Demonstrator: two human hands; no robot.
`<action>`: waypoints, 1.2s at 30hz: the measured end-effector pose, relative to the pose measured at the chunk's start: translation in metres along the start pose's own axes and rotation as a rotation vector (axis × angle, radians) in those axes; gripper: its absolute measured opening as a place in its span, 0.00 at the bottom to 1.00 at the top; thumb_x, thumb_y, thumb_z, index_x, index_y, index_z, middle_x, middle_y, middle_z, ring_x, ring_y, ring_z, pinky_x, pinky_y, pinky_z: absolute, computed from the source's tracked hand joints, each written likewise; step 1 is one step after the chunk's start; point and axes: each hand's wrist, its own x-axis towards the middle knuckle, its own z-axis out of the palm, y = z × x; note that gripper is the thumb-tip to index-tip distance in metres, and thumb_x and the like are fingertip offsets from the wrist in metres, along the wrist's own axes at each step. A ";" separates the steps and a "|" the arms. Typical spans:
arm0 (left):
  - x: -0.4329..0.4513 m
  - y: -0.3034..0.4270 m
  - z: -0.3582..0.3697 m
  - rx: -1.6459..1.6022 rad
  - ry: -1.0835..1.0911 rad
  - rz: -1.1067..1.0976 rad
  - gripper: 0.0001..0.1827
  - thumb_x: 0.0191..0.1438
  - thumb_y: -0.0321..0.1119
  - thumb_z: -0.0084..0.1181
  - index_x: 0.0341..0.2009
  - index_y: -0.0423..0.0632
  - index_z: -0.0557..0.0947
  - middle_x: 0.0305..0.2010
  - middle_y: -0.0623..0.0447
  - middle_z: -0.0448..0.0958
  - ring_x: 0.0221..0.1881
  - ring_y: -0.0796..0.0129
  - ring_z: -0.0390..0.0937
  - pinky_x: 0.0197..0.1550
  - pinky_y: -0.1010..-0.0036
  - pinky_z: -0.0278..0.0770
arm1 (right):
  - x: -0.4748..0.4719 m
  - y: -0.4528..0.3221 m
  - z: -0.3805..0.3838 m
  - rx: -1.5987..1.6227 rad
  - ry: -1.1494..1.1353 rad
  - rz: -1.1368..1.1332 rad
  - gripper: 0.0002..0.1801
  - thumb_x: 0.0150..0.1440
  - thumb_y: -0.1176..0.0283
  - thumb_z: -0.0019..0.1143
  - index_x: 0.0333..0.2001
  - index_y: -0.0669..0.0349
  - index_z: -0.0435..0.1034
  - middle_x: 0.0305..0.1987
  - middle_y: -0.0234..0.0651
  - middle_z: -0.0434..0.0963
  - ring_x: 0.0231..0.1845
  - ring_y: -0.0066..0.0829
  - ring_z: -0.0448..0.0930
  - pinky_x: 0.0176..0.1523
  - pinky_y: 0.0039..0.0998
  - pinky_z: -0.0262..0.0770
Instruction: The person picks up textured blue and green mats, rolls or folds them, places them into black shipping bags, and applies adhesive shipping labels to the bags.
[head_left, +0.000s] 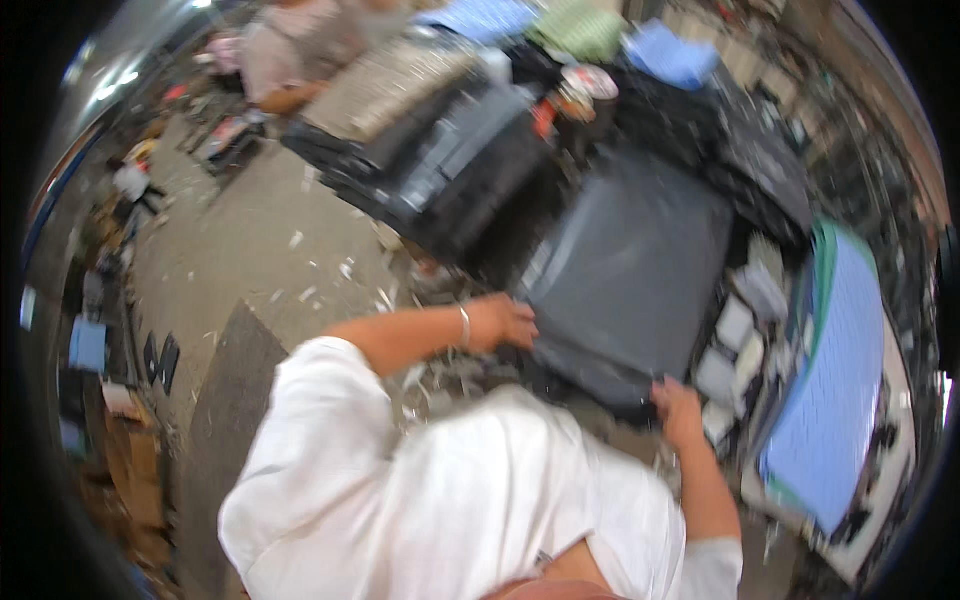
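Observation:
Before me lies a large dark grey sheet (626, 262) of smooth, plastic-like material, on what looks like a stack. My left hand (511, 322), with a bracelet at its wrist, holds the sheet's near left corner, fingers curled over the edge. At the near right corner, my right hand (677, 411) grips the edge, its thumb on top. The underside and the fingers beneath are hidden, and motion blur softens the surface.
Stacked dark sheets (480, 176) rise at the far left. Pale grey blocks (731, 330) and curved blue sheets (829, 360) stand on the right. Paper scraps (307, 294) litter the floor. A person (289, 56) stands beyond the stacks.

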 end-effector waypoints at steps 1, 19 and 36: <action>0.000 0.000 -0.006 -0.121 0.018 -0.172 0.18 0.52 0.40 0.50 0.49 0.57 0.77 0.53 0.54 0.66 0.55 0.59 0.58 0.58 0.56 0.56 | 0.012 -0.009 -0.009 0.303 -0.064 0.527 0.14 0.61 0.66 0.49 0.45 0.61 0.75 0.45 0.46 0.80 0.49 0.48 0.77 0.53 0.44 0.69; 0.104 0.018 0.025 -0.371 0.596 -0.930 0.44 0.54 0.44 0.60 0.68 0.39 0.56 0.71 0.32 0.51 0.71 0.38 0.51 0.70 0.58 0.52 | 0.072 -0.040 0.040 0.051 0.425 0.498 0.38 0.52 0.61 0.62 0.65 0.59 0.59 0.72 0.46 0.57 0.72 0.44 0.57 0.72 0.43 0.51; 0.104 0.008 0.041 -0.311 0.464 -1.001 0.51 0.53 0.50 0.60 0.72 0.49 0.44 0.72 0.36 0.49 0.71 0.43 0.53 0.67 0.59 0.61 | -0.139 0.118 0.035 -0.096 0.204 0.794 0.09 0.52 0.68 0.59 0.37 0.57 0.77 0.41 0.39 0.81 0.39 0.42 0.81 0.44 0.39 0.77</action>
